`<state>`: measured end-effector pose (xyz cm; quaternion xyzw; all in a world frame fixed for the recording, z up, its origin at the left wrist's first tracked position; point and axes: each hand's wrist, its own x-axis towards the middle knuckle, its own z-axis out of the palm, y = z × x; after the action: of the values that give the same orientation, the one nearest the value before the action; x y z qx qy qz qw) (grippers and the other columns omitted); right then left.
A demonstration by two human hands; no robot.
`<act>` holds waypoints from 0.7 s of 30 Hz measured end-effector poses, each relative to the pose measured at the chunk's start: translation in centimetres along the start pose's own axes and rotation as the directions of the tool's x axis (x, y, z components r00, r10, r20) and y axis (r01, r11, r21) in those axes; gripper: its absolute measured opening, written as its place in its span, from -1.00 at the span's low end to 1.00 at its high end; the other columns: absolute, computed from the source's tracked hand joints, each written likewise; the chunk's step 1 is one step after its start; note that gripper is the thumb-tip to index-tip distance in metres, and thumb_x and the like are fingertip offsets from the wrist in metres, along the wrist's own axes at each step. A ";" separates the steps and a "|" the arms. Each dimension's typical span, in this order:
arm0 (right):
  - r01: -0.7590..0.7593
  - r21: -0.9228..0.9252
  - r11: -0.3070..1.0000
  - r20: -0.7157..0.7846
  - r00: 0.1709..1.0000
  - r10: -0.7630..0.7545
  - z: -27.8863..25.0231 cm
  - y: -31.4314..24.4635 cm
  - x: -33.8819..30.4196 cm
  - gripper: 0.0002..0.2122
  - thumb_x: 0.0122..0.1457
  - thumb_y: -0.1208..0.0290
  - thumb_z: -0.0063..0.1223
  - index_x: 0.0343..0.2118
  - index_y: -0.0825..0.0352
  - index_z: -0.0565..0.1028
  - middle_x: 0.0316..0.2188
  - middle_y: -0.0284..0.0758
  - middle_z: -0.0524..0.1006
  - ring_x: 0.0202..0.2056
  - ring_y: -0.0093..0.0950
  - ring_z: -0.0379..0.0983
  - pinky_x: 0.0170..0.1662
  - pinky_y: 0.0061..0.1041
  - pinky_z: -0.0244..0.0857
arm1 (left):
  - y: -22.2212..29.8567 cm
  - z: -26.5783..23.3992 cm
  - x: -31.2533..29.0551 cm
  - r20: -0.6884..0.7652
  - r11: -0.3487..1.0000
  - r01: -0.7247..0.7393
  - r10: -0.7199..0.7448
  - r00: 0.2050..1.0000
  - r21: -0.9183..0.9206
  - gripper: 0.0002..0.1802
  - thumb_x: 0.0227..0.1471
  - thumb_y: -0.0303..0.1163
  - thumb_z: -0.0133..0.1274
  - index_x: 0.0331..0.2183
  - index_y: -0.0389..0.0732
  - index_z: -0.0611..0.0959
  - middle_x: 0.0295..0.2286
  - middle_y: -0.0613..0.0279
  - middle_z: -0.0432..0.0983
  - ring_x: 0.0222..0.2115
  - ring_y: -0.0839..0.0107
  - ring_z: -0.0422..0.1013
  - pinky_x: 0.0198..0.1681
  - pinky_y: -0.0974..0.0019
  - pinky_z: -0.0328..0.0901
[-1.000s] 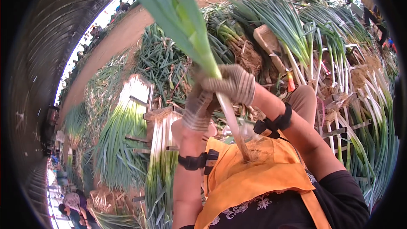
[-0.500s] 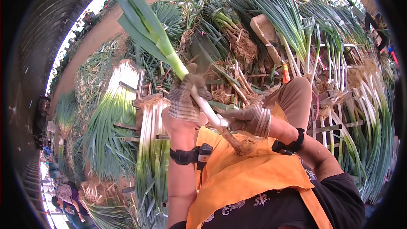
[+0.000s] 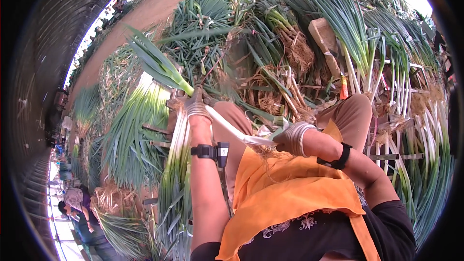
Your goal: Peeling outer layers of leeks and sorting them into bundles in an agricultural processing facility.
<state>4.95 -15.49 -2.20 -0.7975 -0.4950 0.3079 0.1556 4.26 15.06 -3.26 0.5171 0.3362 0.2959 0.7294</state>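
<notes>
Near the apron (image 3: 285, 183), both hands' fingers (image 3: 197, 97) (seemingly curled) grip one leek (image 3: 224, 121).

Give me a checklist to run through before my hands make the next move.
1. Left hand closed around the stalk, just below its green leaves: ok.
2. Leaves pointing away from the body: ok.
3. Right hand at the root end: ok; exactly what its fingers grip: cannot tell.
4. Roots clear of the orange apron: cannot tell; they overlap in this view.
5. Gloves on both hands: ok.
</notes>
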 end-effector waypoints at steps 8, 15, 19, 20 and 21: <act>0.032 -0.045 0.998 -0.033 0.999 -0.034 1.9 0.7 -6.3 -0.88 0.03 0.33 -0.05 -0.43 0.23 0.46 -0.59 -0.23 0.47 -0.53 -0.25 0.43 -0.51 -0.35 0.26 | -8.1 -7.1 3.7 0.002 0.926 0.233 -0.244 0.970 -0.297 -0.79 -0.05 -0.25 0.05 -0.62 -0.08 0.48 -0.77 0.43 0.28 -0.83 0.51 0.14 -0.76 0.43 0.07; -0.129 0.124 0.984 0.072 0.990 0.120 -0.9 1.9 -17.3 -0.86 -0.02 0.46 0.03 -0.36 0.24 0.53 -0.60 -0.25 0.49 -0.58 -0.40 0.45 -0.52 -0.45 0.29 | -7.4 -8.0 4.8 -0.172 0.986 0.120 -0.138 0.975 -0.113 -0.77 -0.10 -0.27 0.09 -0.63 -0.14 0.46 -0.80 0.35 0.24 -0.85 0.47 0.17 -0.79 0.38 0.15; -0.365 0.010 0.931 -0.193 0.913 0.360 -2.9 4.0 -15.8 -0.64 -0.09 0.47 0.14 -0.16 0.33 0.40 -0.57 -0.21 0.49 -0.50 -0.28 0.44 -0.45 -0.44 0.29 | -5.7 -4.9 1.8 -0.206 0.996 -0.002 0.019 0.978 0.085 -0.79 -0.11 -0.28 0.05 -0.57 -0.22 0.49 -0.78 0.30 0.28 -0.85 0.44 0.17 -0.77 0.37 0.15; -0.431 -0.183 0.883 -0.286 0.883 0.372 -3.5 3.2 -13.3 -0.52 -0.09 0.44 0.16 -0.05 0.32 0.32 -0.50 -0.19 0.50 -0.44 -0.21 0.44 -0.40 -0.42 0.30 | -5.1 -3.9 0.8 -0.212 0.997 -0.009 0.027 0.977 0.082 -0.79 -0.11 -0.28 0.05 -0.57 -0.22 0.49 -0.78 0.30 0.28 -0.85 0.44 0.17 -0.77 0.37 0.15; -0.284 -0.144 0.948 -0.359 0.908 0.218 -3.1 4.6 -11.0 -0.44 -0.10 0.38 0.18 0.01 0.31 0.23 -0.43 -0.15 0.49 -0.38 -0.16 0.42 -0.37 -0.37 0.29 | -4.8 -2.4 -0.1 -0.244 0.992 0.009 0.021 0.969 0.122 -0.77 -0.13 -0.28 0.06 -0.61 -0.21 0.46 -0.77 0.32 0.26 -0.83 0.46 0.17 -0.75 0.38 0.14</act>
<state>6.63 -27.17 1.28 -0.9069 -0.3811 0.1343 0.1195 2.72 14.90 -8.36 0.5212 0.4397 0.3385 0.6484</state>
